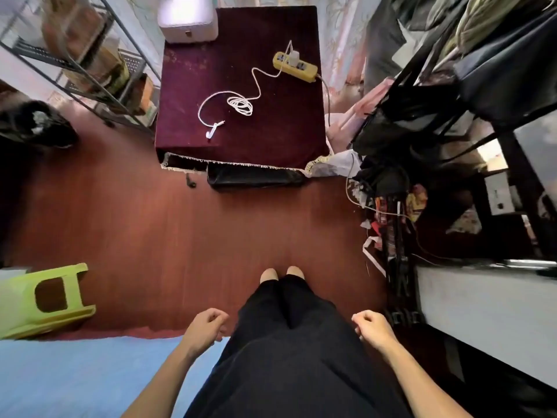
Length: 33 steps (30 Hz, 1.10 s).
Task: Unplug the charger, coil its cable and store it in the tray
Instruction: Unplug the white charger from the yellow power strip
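1. While the person stands on the reddish wood-look floor (144,224), both hands are held low at the sides of the dark trousers (289,342), well apart from the table.
2. The left hand (205,328) is seen with fingers loosely curled inward, nothing gripped.
3. The right hand (372,328) is curled the same way, also empty.
4. The white charger (294,57) is seen plugged upright into a yellow power strip (297,65), which is lying near the far right corner of the small table.
5. The table is covered with a maroon cloth (271,128).
6. The white cable (241,105) is strung from the charger across the cloth, bunched into a loose tangle around the middle, then looped left, with its free end left near the front edge.
7. A white box with a small clasp (188,22) is parked at the far left corner of the table.
8. A black tray (254,178) is spotted on the floor, tucked partly under the table's front edge.
9. A lime green plastic stool (45,300) is tipped on its side at the left.
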Tool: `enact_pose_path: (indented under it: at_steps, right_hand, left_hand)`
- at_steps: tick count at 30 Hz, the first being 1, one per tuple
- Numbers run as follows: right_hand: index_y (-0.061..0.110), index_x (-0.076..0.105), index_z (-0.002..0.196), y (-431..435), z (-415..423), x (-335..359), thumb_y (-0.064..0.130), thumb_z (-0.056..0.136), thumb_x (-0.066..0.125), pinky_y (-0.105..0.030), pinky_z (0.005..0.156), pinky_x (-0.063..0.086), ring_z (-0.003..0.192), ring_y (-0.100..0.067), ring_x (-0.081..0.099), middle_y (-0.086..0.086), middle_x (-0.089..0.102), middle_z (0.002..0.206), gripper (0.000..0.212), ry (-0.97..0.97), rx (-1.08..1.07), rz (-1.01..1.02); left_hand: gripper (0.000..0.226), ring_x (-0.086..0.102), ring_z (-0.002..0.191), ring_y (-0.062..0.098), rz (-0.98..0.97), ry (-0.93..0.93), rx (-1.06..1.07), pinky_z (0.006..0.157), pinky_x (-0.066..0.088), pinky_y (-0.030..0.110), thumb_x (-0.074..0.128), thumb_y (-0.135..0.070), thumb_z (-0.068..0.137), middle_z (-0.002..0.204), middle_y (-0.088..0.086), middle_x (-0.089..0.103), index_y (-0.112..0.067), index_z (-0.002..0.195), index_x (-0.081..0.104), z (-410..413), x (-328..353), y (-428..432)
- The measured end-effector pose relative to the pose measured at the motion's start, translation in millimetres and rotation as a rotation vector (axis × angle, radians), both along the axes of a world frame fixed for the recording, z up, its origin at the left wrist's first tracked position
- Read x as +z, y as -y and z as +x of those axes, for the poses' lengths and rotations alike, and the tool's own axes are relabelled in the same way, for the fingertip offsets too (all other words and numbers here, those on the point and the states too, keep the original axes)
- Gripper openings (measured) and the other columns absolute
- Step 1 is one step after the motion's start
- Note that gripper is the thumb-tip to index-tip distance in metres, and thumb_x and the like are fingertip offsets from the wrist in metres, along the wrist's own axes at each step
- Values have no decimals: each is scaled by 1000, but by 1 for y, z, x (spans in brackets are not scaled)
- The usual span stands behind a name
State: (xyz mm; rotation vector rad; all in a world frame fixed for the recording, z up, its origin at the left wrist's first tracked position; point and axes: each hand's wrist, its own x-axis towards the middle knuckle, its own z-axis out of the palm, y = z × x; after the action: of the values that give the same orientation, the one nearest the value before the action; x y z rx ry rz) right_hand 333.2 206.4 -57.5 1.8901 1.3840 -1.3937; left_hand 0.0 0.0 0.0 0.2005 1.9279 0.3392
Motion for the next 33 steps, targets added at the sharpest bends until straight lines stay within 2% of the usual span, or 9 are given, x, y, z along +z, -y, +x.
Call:
enact_pose_path:
  at_steps: [6,11,15,17,23,25,27,29,33]
  right_hand:
    - [18,73,81,-59,-71,5,21,98,63,-30,68,50,59,-17,64,1,73,67,21,-76,103,75]
    - [22,74,88,-111,-140,14,24,100,62,-30,69,51,64,-14,65,-1,75,76,17,-196,70,175]
    - [21,74,91,-140,-184,18,25,101,62,-28,68,50,66,-14,65,-1,75,78,16,-217,66,196]
    - [20,74,91,-149,-197,17,24,101,63,-29,69,51,66,-15,65,-2,75,79,16,-198,62,191]
    - [21,76,82,-156,-205,16,23,100,65,-31,71,50,69,-17,67,1,75,75,21,-55,17,151]
    - [21,76,81,-154,-202,17,22,100,66,-31,75,51,75,-17,69,0,77,80,21,-2,18,112]
    - [18,80,90,-158,-201,15,19,101,66,-34,86,53,93,-24,72,-5,80,95,18,38,8,56]
    - [13,80,98,-167,-203,13,18,102,66,-35,91,53,107,-30,72,-9,80,105,16,75,-3,16]
    - [14,80,98,-200,-219,7,21,103,67,-36,92,52,111,-32,70,-13,79,110,16,110,-24,-11]
  left_hand:
    - [18,59,60,10,-43,-27,69,47,44,13,52,-14,103,83,7,67,-7,94,66,-16,8,5]
    - [21,60,71,19,-134,-21,100,59,47,23,50,-20,104,90,12,69,-6,99,64,-59,5,2]
    - [18,52,54,20,-132,-15,159,45,37,19,54,-8,100,70,13,64,4,92,66,-101,-2,-16]
    - [18,46,45,17,-121,-16,151,38,34,16,54,-1,98,61,10,57,2,84,65,-126,-4,-36]
    - [22,45,38,10,-47,-6,-45,45,36,23,54,-6,96,51,-3,56,-10,75,62,-191,-16,-123]
    - [21,49,42,10,2,3,-79,47,37,24,55,-9,96,55,-3,59,-12,76,62,-208,-16,-157]
    - [21,50,48,12,72,21,-57,50,40,25,56,-10,97,61,-1,61,-14,77,63,-225,-16,-194]
    - [22,50,47,10,131,39,-13,49,42,23,57,-9,99,63,1,61,-14,78,62,-242,-15,-229]
    - [16,51,38,-4,183,42,40,40,40,12,56,-10,101,72,6,62,-9,87,63,-268,-13,-285]
